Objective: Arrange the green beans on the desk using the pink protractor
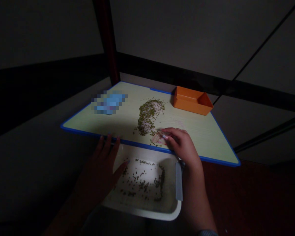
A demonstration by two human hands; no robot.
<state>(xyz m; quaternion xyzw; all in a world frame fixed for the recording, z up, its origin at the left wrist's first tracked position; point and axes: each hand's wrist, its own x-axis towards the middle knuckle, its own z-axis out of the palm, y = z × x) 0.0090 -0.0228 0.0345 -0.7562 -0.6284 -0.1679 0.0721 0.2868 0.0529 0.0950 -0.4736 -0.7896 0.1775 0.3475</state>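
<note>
While both hands work at its near edge, the pale, blue-rimmed board [196, 131] spreads beyond the fingertips as the largest item. Next in size, the white tub [162, 217] sits below that edge, between the forearms, with dark grains [145, 185] scattered over its floor. The left hand [98, 170] is open, fingers spread at the board's edge and thumb over the tub; the right hand [186, 147] rests on the board with thumb and fingers bent close together, though whether a grain is pinched there cannot be told. Forward of the right hand stands the orange tray [191, 107]; forward of the left lies a blurred blue item [113, 101]. Smaller still, the loose heap of greenish grains [145, 116] lies just ahead of the right fingertips. Each grain should prove light, hard and apt to roll, best pinched singly between fingertip pads or swept in small groups with the finger sides.
</note>
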